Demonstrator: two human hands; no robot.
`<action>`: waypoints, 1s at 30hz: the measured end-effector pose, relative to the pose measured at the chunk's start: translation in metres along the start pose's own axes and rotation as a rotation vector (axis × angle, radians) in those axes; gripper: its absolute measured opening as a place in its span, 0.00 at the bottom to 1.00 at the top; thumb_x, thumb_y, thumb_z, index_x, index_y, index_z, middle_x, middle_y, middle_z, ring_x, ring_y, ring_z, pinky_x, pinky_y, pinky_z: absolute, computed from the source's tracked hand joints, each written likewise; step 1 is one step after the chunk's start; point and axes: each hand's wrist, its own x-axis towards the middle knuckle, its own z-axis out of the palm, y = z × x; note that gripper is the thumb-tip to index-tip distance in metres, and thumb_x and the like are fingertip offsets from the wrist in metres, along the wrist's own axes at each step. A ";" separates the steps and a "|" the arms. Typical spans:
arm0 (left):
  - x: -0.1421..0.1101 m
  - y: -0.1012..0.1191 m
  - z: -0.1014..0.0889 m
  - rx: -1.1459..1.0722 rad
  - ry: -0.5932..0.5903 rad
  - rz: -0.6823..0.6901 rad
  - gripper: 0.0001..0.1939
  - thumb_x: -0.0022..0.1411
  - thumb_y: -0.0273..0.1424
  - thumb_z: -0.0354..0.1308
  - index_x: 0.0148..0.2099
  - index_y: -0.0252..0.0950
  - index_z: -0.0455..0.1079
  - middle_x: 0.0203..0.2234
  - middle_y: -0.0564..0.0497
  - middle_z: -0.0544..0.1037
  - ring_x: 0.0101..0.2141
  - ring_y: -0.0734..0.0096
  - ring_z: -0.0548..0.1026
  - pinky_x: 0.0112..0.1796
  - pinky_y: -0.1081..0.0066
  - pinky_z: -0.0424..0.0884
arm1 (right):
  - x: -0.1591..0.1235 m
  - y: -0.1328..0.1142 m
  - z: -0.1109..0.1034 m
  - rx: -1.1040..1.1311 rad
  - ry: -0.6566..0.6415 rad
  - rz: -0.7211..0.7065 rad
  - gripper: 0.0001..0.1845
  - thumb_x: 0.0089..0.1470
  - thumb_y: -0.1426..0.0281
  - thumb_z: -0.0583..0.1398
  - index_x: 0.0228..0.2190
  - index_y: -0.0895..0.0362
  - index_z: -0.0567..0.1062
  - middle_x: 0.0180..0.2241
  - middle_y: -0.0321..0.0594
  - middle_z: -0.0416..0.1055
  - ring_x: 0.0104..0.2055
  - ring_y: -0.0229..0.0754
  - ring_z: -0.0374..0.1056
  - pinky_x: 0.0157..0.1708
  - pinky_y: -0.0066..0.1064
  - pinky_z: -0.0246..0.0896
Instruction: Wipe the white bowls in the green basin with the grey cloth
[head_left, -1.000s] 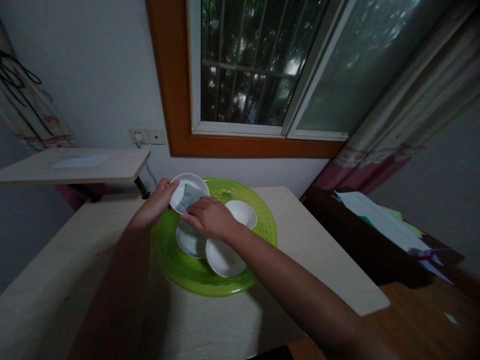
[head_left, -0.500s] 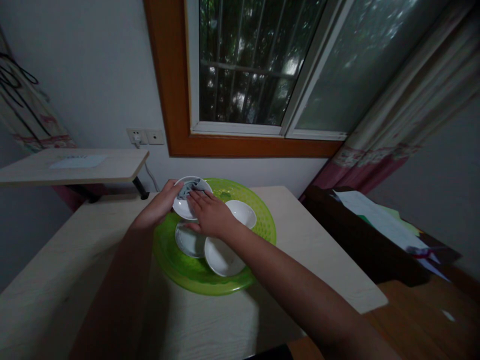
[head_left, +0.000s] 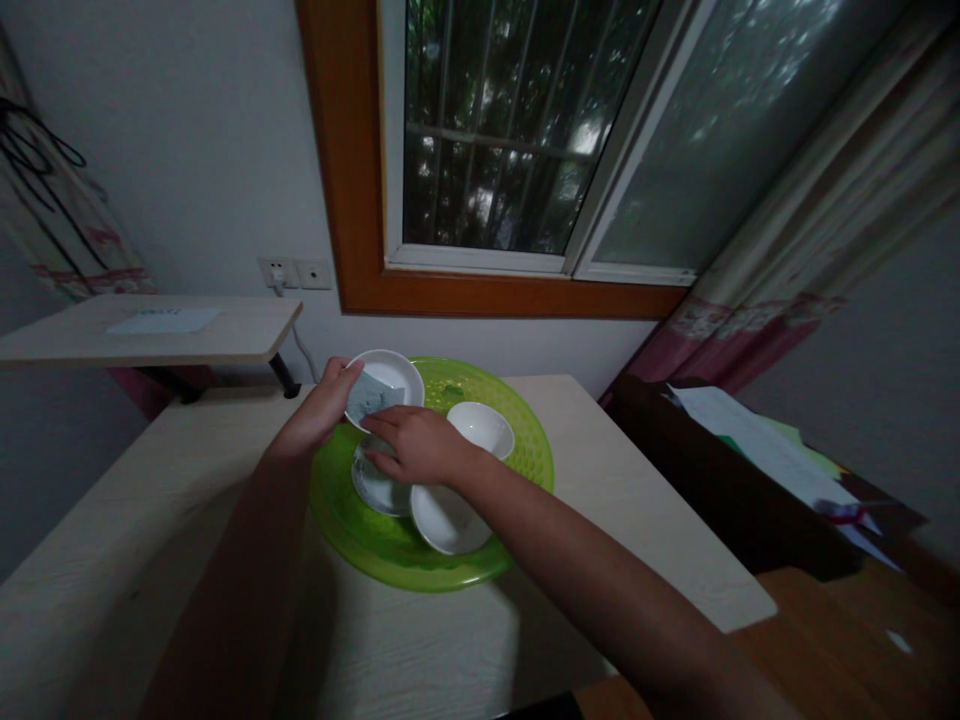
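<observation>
My left hand (head_left: 330,402) grips the left rim of a white bowl (head_left: 405,372), which is tilted above the left back of a green basket tray (head_left: 525,420). A grey-green cloth (head_left: 373,394) lies spread over the left side of the bowl's inside. My right hand (head_left: 416,442) is at the bowl's near rim, fingers drawn together on the cloth's lower edge. Beneath that hand sits a white plate (head_left: 381,488), partly hidden. Another white dish (head_left: 448,522) stands at the tray's front, and a small white bowl (head_left: 484,428) behind my right wrist.
The tray stands on a pale wooden table (head_left: 600,480) against the wall under a window (head_left: 510,130). To the left is a raised shelf (head_left: 225,345) with a paper on it. Papers (head_left: 757,440) lie on a dark piece of furniture at the right.
The cloth has gone from bunched in the bowl's middle to flatter along its left side. My right hand has drawn toward me, from inside the bowl to its near rim.
</observation>
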 end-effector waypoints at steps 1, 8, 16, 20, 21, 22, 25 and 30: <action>0.001 -0.001 0.000 -0.009 -0.004 0.001 0.18 0.63 0.48 0.62 0.44 0.40 0.65 0.29 0.54 0.70 0.31 0.64 0.71 0.33 0.67 0.65 | 0.000 0.001 0.003 0.036 0.013 -0.016 0.28 0.70 0.58 0.58 0.63 0.62 0.72 0.60 0.53 0.76 0.58 0.51 0.75 0.58 0.41 0.69; 0.003 -0.011 0.001 -0.058 -0.152 0.032 0.22 0.63 0.52 0.63 0.43 0.39 0.66 0.33 0.54 0.72 0.35 0.65 0.72 0.36 0.69 0.69 | 0.004 0.004 0.018 -0.029 0.045 -0.020 0.46 0.67 0.46 0.60 0.69 0.68 0.63 0.71 0.63 0.60 0.75 0.57 0.57 0.73 0.47 0.52; 0.007 -0.018 0.002 -0.026 -0.157 0.031 0.24 0.63 0.54 0.63 0.47 0.39 0.67 0.33 0.52 0.74 0.32 0.66 0.72 0.33 0.69 0.67 | 0.006 -0.002 0.009 -0.242 0.009 0.233 0.50 0.61 0.44 0.64 0.63 0.76 0.70 0.66 0.73 0.66 0.69 0.65 0.64 0.71 0.52 0.54; 0.011 -0.024 0.000 -0.056 -0.100 0.052 0.26 0.63 0.56 0.62 0.47 0.39 0.67 0.34 0.52 0.74 0.32 0.65 0.72 0.33 0.69 0.66 | 0.008 -0.007 -0.004 -0.270 -0.030 0.225 0.34 0.66 0.47 0.60 0.46 0.68 0.83 0.47 0.63 0.82 0.51 0.60 0.77 0.58 0.50 0.66; 0.012 -0.025 0.000 -0.061 -0.085 0.055 0.25 0.63 0.55 0.62 0.46 0.40 0.67 0.33 0.52 0.73 0.32 0.66 0.72 0.33 0.69 0.66 | 0.008 -0.008 -0.006 -0.260 -0.028 0.209 0.30 0.68 0.50 0.60 0.42 0.66 0.84 0.42 0.59 0.83 0.47 0.58 0.78 0.55 0.48 0.68; 0.012 -0.025 -0.001 -0.065 -0.073 0.056 0.24 0.63 0.55 0.63 0.45 0.40 0.67 0.32 0.53 0.73 0.31 0.66 0.71 0.32 0.69 0.65 | 0.007 -0.008 -0.008 -0.246 -0.023 0.195 0.26 0.68 0.52 0.59 0.40 0.64 0.84 0.39 0.56 0.83 0.44 0.57 0.78 0.52 0.47 0.69; 0.010 -0.022 -0.001 -0.050 -0.068 0.053 0.23 0.63 0.53 0.63 0.44 0.40 0.67 0.31 0.53 0.72 0.31 0.66 0.70 0.32 0.69 0.64 | 0.005 -0.008 -0.008 -0.177 -0.013 0.170 0.19 0.67 0.58 0.60 0.41 0.60 0.84 0.40 0.50 0.84 0.41 0.54 0.79 0.45 0.43 0.70; 0.007 -0.019 -0.001 0.006 -0.068 0.067 0.23 0.64 0.54 0.61 0.44 0.40 0.67 0.31 0.54 0.72 0.33 0.65 0.71 0.34 0.68 0.65 | 0.002 -0.005 0.000 0.066 0.001 0.085 0.23 0.68 0.58 0.61 0.57 0.59 0.78 0.53 0.48 0.82 0.51 0.51 0.79 0.51 0.39 0.72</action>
